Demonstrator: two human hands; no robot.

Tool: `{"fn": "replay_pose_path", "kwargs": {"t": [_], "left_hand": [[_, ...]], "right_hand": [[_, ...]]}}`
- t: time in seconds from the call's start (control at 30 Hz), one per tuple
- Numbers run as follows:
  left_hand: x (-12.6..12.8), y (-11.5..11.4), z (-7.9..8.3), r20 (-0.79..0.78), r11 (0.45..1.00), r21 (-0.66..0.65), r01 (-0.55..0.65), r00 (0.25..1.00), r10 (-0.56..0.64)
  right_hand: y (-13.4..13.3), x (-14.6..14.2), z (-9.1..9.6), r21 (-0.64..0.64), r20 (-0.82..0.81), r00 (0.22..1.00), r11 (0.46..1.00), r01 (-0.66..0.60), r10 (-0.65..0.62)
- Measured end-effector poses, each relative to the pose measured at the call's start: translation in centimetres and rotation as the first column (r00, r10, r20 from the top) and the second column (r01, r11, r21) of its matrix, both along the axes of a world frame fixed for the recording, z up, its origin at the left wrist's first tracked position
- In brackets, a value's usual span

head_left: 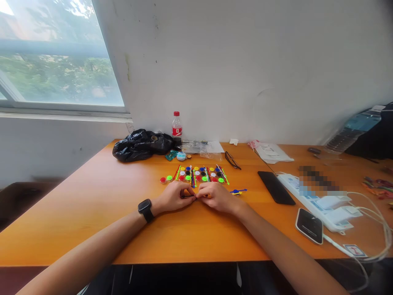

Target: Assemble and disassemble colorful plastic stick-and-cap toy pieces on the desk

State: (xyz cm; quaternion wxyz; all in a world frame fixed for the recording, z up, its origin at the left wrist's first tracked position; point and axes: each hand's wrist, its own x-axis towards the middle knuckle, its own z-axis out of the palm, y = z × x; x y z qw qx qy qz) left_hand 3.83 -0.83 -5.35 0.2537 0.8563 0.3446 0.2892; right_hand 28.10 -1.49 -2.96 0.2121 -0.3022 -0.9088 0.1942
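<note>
Pinching nearly closed and meeting, left hand [174,197] and right hand [218,198] concealed whether anything was held. Coloured discs [197,173] and arrow sticks [193,177] lay close at twelve o'clock; a forward slip risked scattering them.

Table [76,223]: smooth wood look, semi-gloss. Bag [135,146]: thin plastic, crinkled, shiny. Coloured discs [196,173]: glossy plastic. Big bottle [353,128]: clear plastic. Wall [215,61]: matt, scuffed.

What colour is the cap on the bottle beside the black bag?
The cap is red, seen in the head view.
</note>
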Motion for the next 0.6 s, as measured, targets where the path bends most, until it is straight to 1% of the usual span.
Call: {"fn": "replay_pose_path", "kwargs": {"t": [0.07,0.2,0.37,0.47,0.6], "left_hand": [[0.0,-0.1,0.2,-0.006,1.0,0.018,0.013,1.0,-0.013],[0.1,-0.4,0.9,-0.056,0.994,0.101,0.046,0.998,-0.04],[0.3,-0.8,1.4,-0.114,0.984,0.167,0.06,0.993,-0.041],[0.3,-0.8,1.3,-0.131,0.982,0.18,0.056,0.991,-0.032],[0.2,-0.7,0.6,-0.122,0.98,0.191,0.057,0.992,-0.034]], "right_hand": [[-0.1,-0.1,0.2,0.035,0.037,0.999,0.999,0.002,-0.003],[-0.3,-0.3,0.5,0.092,0.095,0.995,0.996,-0.006,-0.003],[-0.3,-0.4,0.5,0.102,0.113,0.994,0.995,0.001,-0.012],[-0.3,-0.4,0.4,0.083,0.102,0.995,0.997,-0.005,-0.003],[-0.3,-0.3,0.4,0.059,0.063,0.998,0.998,-0.019,0.015]]}}
